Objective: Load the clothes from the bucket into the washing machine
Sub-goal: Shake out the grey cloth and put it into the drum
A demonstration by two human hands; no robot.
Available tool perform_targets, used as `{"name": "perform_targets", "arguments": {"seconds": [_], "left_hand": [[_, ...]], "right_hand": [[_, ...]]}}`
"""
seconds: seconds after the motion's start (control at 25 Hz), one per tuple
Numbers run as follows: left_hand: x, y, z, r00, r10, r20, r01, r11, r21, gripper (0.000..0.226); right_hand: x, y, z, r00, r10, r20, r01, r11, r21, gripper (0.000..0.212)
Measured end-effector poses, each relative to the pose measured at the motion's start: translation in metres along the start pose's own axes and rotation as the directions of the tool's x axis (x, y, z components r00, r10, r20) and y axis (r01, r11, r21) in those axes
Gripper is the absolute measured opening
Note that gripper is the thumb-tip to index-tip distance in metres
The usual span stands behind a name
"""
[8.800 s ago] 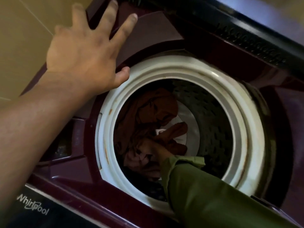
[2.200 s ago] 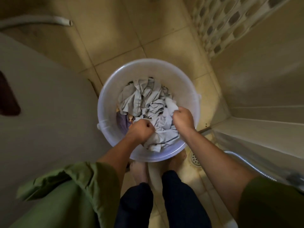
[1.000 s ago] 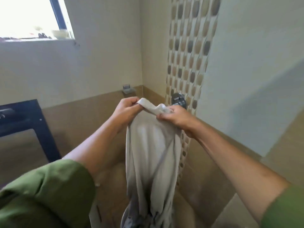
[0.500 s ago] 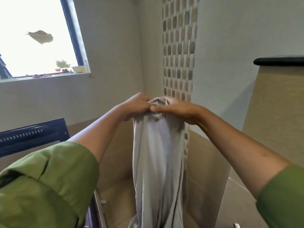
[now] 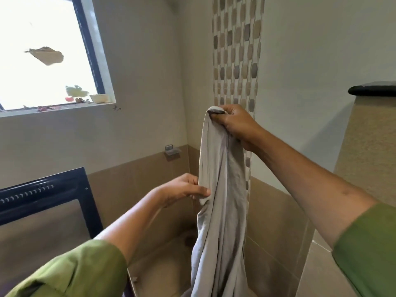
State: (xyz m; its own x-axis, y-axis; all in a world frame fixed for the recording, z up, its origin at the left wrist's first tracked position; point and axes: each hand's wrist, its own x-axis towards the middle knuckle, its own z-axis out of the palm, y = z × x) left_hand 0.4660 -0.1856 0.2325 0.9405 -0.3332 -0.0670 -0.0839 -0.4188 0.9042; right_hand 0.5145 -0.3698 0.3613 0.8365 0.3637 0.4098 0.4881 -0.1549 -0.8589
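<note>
Hanging from the right hand [image 5: 234, 123], a long grey garment [image 5: 220, 211] is held up in front of the corner of a tiled room. Its top end is bunched inside that hand's closed fist, raised about level with the window sill, and the cloth falls straight down in loose folds until it is cut off by the lower edge of the view. Lower down, on the garment's left edge, the cloth is pinched between the thumb and fingers of the left hand [image 5: 184, 189], which is closed on a small fold there. Both forearms are bare, and a green sleeve [image 5: 70, 273] is pushed up on each arm. Neither the bucket nor the drum of the washing machine is seen; only a dark raised lid [image 5: 42, 198], which appears to be the machine's, is seen standing up at the left, with a row of small pale marks along its top bar. Behind the garment a vertical strip of mosaic tiles [image 5: 235, 50] in brown and grey is set into the pale wall. A bright window [image 5: 45, 52] is seen at the upper left, with a small bowl [image 5: 98, 98] and some scattered bits resting on its sill. A small metal fitting [image 5: 171, 152] is fixed to the wall where the pale upper part meets the brown lower tiles. At the right a dark-capped partition [image 5: 370, 136] is seen.
</note>
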Motion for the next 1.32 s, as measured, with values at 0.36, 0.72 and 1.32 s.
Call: {"name": "perform_targets", "arguments": {"seconds": [0.36, 0.72, 1.32], "left_hand": [[-0.031, -0.109, -0.053, 0.917, -0.393, 0.069, 0.277, 0.751, 0.6, 0.024], [-0.032, -0.004, -0.171, 0.276, 0.162, -0.948, -0.154, 0.98, 0.122, 0.017], [-0.025, -0.089, -0.044, 0.983, -0.183, 0.029, 0.163, 0.927, 0.336, 0.04]], "right_hand": [[0.039, 0.02, -0.055, 0.723, 0.207, -0.659, 0.125, 0.899, 0.419, 0.031], [0.036, 0.054, -0.059, 0.638, 0.345, -0.688, 0.054, 0.872, 0.487, 0.013], [0.015, 0.028, 0.038, 0.983, 0.131, -0.13, -0.128, 0.991, 0.032, 0.013]]}}
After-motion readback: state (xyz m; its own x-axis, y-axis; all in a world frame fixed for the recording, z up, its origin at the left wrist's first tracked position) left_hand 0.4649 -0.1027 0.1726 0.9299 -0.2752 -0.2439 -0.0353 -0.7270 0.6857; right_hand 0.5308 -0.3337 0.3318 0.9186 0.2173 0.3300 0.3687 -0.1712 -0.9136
